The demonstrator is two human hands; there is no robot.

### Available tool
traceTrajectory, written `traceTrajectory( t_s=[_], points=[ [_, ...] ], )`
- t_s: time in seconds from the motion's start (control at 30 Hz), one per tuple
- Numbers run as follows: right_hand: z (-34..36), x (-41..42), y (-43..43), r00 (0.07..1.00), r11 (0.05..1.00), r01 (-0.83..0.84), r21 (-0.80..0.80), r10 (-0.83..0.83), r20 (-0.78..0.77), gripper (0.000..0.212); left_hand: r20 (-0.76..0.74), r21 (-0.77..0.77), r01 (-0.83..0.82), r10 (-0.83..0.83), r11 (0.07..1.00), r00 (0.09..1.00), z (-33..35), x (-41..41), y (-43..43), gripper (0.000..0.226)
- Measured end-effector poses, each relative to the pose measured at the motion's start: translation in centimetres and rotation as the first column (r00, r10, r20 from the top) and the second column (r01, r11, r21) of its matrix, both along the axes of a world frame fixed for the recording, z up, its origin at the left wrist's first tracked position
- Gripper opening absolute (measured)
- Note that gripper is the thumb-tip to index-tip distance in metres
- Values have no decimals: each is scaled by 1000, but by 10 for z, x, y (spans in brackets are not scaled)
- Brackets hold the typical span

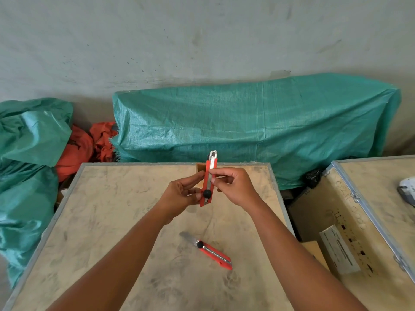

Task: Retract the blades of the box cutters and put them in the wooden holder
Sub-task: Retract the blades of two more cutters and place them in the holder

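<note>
I hold a red box cutter upright above the far part of the plywood crate top. My left hand grips its lower body beside the black knob. My right hand pinches its upper body. A short piece of blade shows at the cutter's top. A second red box cutter lies flat on the crate top nearer to me, its blade extended toward the upper left. The wooden holder stands at the crate's far edge, mostly hidden behind the held cutter and my fingers.
A second crate with metal edging stands to the right, with a white object on its top and a paper label on its side. Green tarpaulin covers a bulk behind the crates; more green tarp and orange cloth lie left.
</note>
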State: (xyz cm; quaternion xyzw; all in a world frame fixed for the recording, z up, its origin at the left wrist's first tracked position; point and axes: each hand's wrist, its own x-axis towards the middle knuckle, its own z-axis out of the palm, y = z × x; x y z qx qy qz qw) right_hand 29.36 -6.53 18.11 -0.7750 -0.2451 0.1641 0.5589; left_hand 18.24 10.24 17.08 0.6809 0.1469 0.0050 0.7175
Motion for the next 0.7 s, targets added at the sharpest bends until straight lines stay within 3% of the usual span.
traceTrajectory(
  t_s=[0.17, 0.4, 0.7],
  points=[
    [-21, 47, 23, 997, 997, 73, 35, -74, 6, 30, -5, -22, -50, 50, 998, 999, -13, 50, 20, 63],
    [-70, 105, 61, 961, 974, 228, -1, -225, 160, 30, -117, 255, -139, 173, 957, 978, -52, 107, 55, 69],
    [-125, 111, 95, 919, 973, 222, -60, -188, 348, 25, -315, 334, 35, 77, 942, 946, -104, 139, 61, 106]
  ],
)
